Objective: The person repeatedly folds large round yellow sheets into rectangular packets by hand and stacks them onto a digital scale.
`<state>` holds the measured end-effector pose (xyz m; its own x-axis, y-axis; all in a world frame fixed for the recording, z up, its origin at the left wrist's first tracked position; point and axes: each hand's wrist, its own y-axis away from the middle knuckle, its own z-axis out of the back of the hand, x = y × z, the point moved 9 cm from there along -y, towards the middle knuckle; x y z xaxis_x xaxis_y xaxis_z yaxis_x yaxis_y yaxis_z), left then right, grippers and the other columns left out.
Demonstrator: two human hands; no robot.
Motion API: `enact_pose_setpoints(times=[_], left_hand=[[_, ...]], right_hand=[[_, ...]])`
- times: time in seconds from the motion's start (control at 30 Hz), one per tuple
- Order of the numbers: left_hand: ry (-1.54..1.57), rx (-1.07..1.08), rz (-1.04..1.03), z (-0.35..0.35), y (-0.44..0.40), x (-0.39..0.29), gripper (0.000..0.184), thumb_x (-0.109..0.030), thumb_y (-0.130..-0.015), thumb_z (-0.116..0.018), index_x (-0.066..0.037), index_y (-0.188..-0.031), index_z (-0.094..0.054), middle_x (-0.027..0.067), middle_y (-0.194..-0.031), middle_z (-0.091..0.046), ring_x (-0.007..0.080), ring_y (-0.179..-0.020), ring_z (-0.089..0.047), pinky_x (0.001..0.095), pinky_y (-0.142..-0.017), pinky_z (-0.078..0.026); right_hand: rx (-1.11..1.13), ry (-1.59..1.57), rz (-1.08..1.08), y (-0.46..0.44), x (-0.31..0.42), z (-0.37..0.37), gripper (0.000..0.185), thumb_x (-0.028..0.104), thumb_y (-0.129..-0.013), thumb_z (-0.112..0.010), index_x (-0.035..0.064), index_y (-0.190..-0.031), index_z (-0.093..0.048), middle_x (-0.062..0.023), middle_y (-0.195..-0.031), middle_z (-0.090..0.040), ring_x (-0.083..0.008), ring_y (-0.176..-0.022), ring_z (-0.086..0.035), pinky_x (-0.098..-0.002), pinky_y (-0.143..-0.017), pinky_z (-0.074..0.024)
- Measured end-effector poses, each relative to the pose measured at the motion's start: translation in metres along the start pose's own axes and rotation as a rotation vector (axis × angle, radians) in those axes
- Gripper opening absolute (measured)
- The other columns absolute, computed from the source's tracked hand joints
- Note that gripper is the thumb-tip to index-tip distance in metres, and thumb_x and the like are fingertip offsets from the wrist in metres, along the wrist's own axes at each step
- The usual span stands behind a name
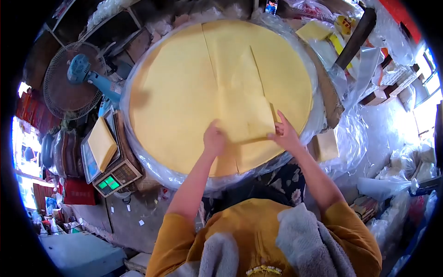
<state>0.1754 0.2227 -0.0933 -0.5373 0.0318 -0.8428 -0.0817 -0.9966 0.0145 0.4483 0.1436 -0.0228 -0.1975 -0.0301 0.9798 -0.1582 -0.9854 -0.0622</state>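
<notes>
Head camera view: a thin, pale-yellow, matte sheet (244, 113) lies folded over itself near the front of a broad, round, yellow layer of like material (166, 92); its upper flap runs to a narrow point away from the wearer, one dark crease line shows along its right side, and its near edge casts a faint shadow. The bare left hand (215, 138) is at the sheet's near left, palm down, blurred; whether it grips anything I cannot tell. The bare right hand (285, 134) is at the near right corner, thumb and forefinger spread apart around the edge; whether they pinch it I cannot tell. Clear, crinkled plastic film (161, 174) rims the round layer; to the left stands a brown-sided digital scale with a green display (117, 179), bearing a folded yellow pad (102, 144); beyond it leans a round, wire-caged, blue fan (79, 69).
</notes>
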Motion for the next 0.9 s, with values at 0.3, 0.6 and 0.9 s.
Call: enact_pose_setpoints(times=[0.3, 0.6, 0.9], left_hand=[[0.004, 0.156, -0.11, 0.006, 0.034, -0.058, 0.077, 0.002, -0.076, -0.066, -0.014, -0.143, -0.032, 0.003, -0.076, -0.051, 0.0093, -0.064, -0.051, 0.0241, -0.061, -0.046], [-0.088, 0.184, 0.025, -0.01, 0.002, -0.043, 0.064, -0.007, -0.08, -0.067, -0.009, -0.137, -0.037, 0.0077, -0.089, -0.064, 0.0145, -0.072, -0.061, 0.0292, -0.066, -0.05], [0.074, -0.113, -0.055, -0.007, -0.059, -0.042, 0.03, -0.012, -0.081, -0.068, 0.003, -0.104, -0.057, 0.0082, -0.077, -0.065, 0.0139, -0.066, -0.06, 0.0264, -0.063, -0.05]], right_hand=[[-0.037, 0.234, -0.108, 0.006, -0.046, 0.012, 0.064, 0.011, -0.073, -0.073, 0.0005, -0.13, -0.045, -0.0108, -0.08, -0.064, -0.0197, -0.072, -0.063, -0.0314, -0.068, -0.0501], [-0.205, 0.462, -0.18, -0.015, -0.032, 0.017, 0.039, 0.029, -0.077, -0.071, 0.0011, -0.103, -0.061, -0.0109, -0.078, -0.067, -0.0219, -0.071, -0.065, -0.0335, -0.065, -0.0502], [-0.236, 0.461, -0.199, -0.019, -0.049, 0.023, 0.022, 0.028, -0.082, -0.065, 0.0066, -0.088, -0.065, -0.0114, -0.08, -0.068, -0.0259, -0.074, -0.066, -0.0361, -0.066, -0.05]])
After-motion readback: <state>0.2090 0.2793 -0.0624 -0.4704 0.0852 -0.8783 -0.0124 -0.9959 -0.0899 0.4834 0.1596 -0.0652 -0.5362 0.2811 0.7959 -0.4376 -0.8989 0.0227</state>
